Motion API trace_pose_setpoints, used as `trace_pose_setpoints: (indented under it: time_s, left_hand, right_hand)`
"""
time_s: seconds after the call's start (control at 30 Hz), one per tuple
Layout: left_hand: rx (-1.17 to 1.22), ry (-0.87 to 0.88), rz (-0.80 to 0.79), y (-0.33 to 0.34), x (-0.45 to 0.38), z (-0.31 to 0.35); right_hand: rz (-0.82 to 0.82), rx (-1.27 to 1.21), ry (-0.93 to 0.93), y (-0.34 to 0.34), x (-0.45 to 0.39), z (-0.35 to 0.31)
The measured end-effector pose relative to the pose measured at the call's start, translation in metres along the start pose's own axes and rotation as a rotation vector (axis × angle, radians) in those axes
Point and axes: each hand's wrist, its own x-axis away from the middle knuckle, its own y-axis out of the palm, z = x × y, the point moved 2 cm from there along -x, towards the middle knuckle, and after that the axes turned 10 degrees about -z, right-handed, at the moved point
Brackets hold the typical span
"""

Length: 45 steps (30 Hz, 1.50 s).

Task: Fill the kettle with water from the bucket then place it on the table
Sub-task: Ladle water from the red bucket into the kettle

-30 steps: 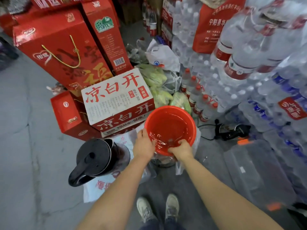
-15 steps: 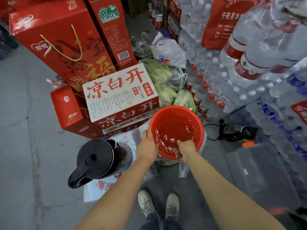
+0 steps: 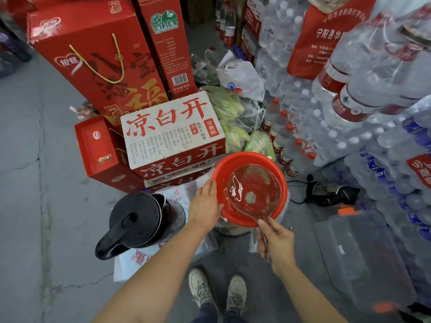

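Observation:
A red bucket with water stands on the floor among boxes. My left hand grips its near-left rim. My right hand is closed on the handle of a clear plastic ladle, whose round bowl hangs over the bucket's water. A black kettle, lid open toward me and handle pointing near-left, sits on a white plastic bag to the left of the bucket.
Red and white cartons stand behind the kettle and bucket. Bagged greens and stacked packs of water bottles fill the right side. A black kettle base with cord and a clear plastic bin lie right. My shoes are below.
My right hand has left the bucket's near rim, drawn back toward me and lifted a clear ladle out over the water. The left hand stays on the rim.

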Motion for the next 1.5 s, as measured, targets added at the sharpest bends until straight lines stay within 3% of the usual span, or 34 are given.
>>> trace_pose_setpoints:
  time_s: [0.23,0.5,0.6,0.7,0.8,1.03,1.3,1.5]
  left_hand:
    - [-0.077,0.041,0.016,-0.003,0.006,0.002]
    - [-0.467,0.178,0.120,-0.055,0.046,-0.054]
    - [-0.522,0.054,0.054,-0.083,0.066,-0.099]
    - [-0.356,-0.177,-0.105,-0.097,0.082,-0.133]
    - [-0.160,-0.229,-0.183,-0.101,0.090,-0.145]
    - [0.021,-0.111,0.039,-0.111,0.104,-0.150]
    - [0.426,-0.188,0.364,-0.121,0.163,-0.158]
    - [0.933,-0.192,0.498,-0.101,0.204,-0.168]
  right_hand:
    - [-0.013,0.010,-0.092,-0.011,0.016,-0.015]
    - [-0.108,0.076,-0.137,-0.007,0.043,-0.036]
    - [-0.126,0.081,-0.135,0.006,0.057,-0.041]
    - [-0.145,0.065,-0.136,0.026,0.070,-0.045]
    - [-0.171,0.061,-0.150,0.046,0.080,-0.042]
    - [-0.223,0.020,-0.192,0.092,0.104,-0.032]
    - [-0.197,0.096,-0.166,0.123,0.119,-0.023]
    - [-0.235,0.112,-0.163,0.141,0.122,-0.017]
